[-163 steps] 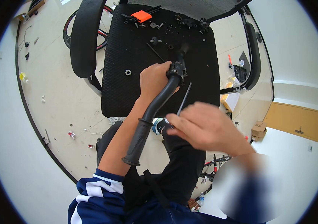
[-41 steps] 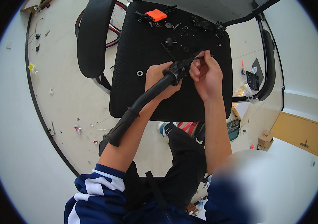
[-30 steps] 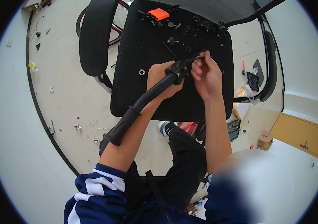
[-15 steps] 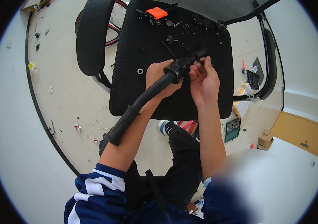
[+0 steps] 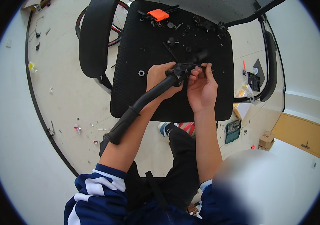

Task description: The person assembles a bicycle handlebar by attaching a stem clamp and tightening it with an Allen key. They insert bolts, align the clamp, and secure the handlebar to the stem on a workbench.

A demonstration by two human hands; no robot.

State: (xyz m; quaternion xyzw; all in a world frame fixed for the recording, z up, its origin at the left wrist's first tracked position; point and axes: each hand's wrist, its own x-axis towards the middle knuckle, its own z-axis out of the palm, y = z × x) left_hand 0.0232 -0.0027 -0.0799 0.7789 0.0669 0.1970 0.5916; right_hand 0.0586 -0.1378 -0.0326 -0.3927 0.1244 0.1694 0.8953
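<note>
A black bicycle handlebar [image 5: 147,95] with a rubber grip [image 5: 121,125] slants across my left forearm, up to a black clamp [image 5: 177,72] over the chair seat. My left hand [image 5: 159,80] is closed around the clamp from below, its fingers partly hidden behind it. Beside the clamp, my right hand [image 5: 202,90] pinches the end of a thin dark hex key [image 5: 193,65] between thumb and fingers. The key's other end reaches the clamp; whether it sits in a bolt I cannot tell. A silver hex nut [image 5: 141,73] lies left of my left hand.
The black chair seat [image 5: 130,90] carries an orange hex-key holder [image 5: 158,14], several loose bolts and washers, and dark metal parts [image 5: 212,28]. Armrests [image 5: 96,41] flank it. A wheel [image 5: 80,24], an open green case [image 5: 233,131] and cardboard boxes [image 5: 266,140] are on the floor.
My right hand has shifted slightly left and down, and the hex key's angle has changed a little. My left hand keeps hold of the clamp.
</note>
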